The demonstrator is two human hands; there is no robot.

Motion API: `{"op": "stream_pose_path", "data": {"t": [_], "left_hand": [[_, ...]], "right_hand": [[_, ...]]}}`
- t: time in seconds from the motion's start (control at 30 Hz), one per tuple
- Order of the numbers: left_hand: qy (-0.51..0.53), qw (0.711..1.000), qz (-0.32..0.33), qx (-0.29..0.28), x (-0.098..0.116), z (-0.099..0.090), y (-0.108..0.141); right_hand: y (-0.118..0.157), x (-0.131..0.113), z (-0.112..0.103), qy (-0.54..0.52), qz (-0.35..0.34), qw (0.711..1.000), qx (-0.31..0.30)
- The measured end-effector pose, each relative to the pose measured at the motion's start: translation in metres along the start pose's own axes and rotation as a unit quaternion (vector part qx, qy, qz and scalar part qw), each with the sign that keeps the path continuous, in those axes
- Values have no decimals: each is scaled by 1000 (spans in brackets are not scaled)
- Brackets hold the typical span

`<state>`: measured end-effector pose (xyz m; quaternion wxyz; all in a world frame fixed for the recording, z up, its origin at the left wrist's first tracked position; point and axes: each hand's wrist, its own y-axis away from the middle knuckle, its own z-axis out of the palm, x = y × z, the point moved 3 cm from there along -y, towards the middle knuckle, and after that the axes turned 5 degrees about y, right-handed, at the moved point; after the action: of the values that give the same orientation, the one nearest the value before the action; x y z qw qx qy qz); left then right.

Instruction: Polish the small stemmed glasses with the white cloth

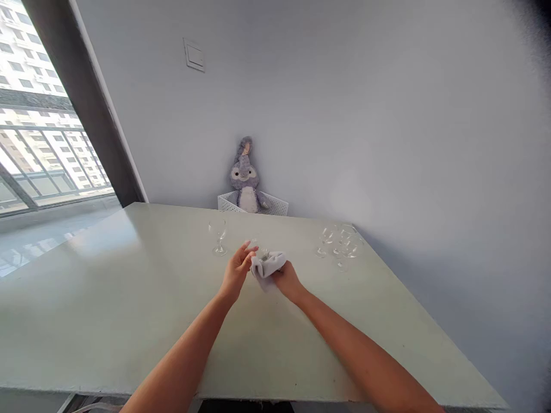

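Near the middle of the frame, the right hand (287, 279) is closed on a grey cloth (267, 265) wrapped round a glass (263, 253) — the wiping step. The left hand (238, 268), fingers loose, steadies it. Next calls for gentle turning — glass breaks easily.

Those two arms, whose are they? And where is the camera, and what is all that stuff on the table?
The arms belong to a person who wears a camera on the head, so you see what they see, looking down. The right hand has its grip on a grey cloth. The left hand is at the cloth too, and seems to hold a small glass that the cloth partly hides. One wine glass stands alone on the pale table. A cluster of glasses stands to the right. At the back a plush toy sits in a white basket by the wall.
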<state>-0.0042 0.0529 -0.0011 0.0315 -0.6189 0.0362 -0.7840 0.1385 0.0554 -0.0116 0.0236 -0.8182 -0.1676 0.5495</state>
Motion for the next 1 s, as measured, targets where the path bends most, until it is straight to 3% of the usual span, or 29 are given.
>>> {"op": "stream_pose_path", "data": {"t": [0.07, 0.13, 0.23, 0.3, 0.37, 0.5, 0.63, 0.8, 0.9, 1.0], "left_hand": [[10, 999, -20, -29, 0, 4, 3], [11, 999, -30, -22, -3, 6, 5], [27, 999, -20, 7, -8, 10, 7], [37, 999, -8, 17, -9, 13, 9], [35, 999, 7, 18, -7, 16, 12], [44, 998, 33, 21, -3, 19, 15], [39, 997, 54, 43, -3, 17, 17], [8, 983, 150, 108, 6, 8, 17], [-32, 951, 257, 172, 16, -4, 16], [-98, 901, 364, 216, 25, -13, 16]], "right_hand": [[5, -1, 2, 78, -24, 995, -49], [7, 0, 1, 157, -35, 985, -62], [9, 3, -8, 314, -65, 947, -31], [11, 5, -13, 361, -77, 929, -8], [14, 10, -16, 330, -62, 942, 7], [16, 19, -17, 172, 27, 983, 54], [17, 21, -17, 68, 67, 993, 75], [30, 22, -9, 33, 96, 995, -18], [36, 18, -10, 185, 66, 978, -71], [37, 8, -25, 350, 23, 929, -119]]}}
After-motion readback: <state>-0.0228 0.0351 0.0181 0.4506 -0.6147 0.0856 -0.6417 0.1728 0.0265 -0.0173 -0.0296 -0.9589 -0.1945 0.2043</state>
